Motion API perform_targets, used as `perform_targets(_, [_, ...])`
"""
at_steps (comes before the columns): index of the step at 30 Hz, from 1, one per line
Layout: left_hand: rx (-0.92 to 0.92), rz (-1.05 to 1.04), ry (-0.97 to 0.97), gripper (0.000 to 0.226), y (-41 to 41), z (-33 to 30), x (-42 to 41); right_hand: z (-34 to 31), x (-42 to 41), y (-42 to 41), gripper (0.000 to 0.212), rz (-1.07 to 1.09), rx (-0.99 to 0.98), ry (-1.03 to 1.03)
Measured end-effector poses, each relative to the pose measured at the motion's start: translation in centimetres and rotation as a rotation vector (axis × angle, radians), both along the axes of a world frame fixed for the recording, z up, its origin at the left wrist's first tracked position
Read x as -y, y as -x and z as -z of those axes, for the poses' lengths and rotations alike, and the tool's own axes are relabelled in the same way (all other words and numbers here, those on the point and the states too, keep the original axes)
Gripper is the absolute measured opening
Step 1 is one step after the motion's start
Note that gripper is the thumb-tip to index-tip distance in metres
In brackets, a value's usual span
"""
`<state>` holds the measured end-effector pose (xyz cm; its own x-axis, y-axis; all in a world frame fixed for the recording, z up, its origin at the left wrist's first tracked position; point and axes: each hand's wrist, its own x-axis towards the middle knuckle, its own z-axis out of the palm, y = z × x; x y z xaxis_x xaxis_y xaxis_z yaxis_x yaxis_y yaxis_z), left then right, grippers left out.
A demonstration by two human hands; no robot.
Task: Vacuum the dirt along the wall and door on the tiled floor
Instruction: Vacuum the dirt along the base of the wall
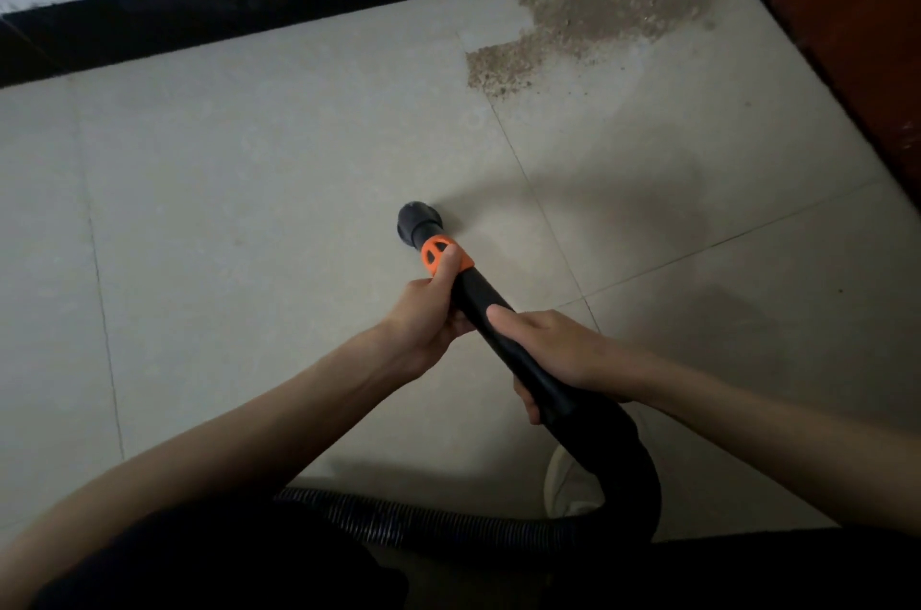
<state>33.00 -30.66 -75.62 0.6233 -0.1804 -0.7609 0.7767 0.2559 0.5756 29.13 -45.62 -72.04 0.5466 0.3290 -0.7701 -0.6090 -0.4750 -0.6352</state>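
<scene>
Both hands, left hand [432,310] and right hand [553,353], grip a black vacuum wand [491,325], its nozzle [417,222] angled toward the black baseboard [249,6]; dirt [598,21] lies by the reddish door [857,36].

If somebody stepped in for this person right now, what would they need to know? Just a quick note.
Left hand: grips the black vacuum wand near its orange collar, thumb on the collar.
Right hand: grips the wand further back, near the bend into the ribbed hose.
Nozzle: at bare tile in mid-floor, well short of the dirt.
Dirt patch: brown grit spread over the tiled floor in the far right corner, near the black skirting and the reddish door.
Done: tile around the nozzle looks clean.
Left: move the nozzle forward and right, then vacuum the whole patch.
</scene>
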Motion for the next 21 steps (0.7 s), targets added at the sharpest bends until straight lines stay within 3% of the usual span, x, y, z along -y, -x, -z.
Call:
perform_targets(15, [-0.001,0.353,-0.075,0.040,-4.8,-0.3,7.8,2.9,3.4,-0.4,0.050,0.424,0.143,0.138])
perform_targets(21, [0.091,0.310,-0.091,0.049,-8.9,0.6,8.3,4.6,4.4,-5.1,0.048,0.433,0.177,0.051])
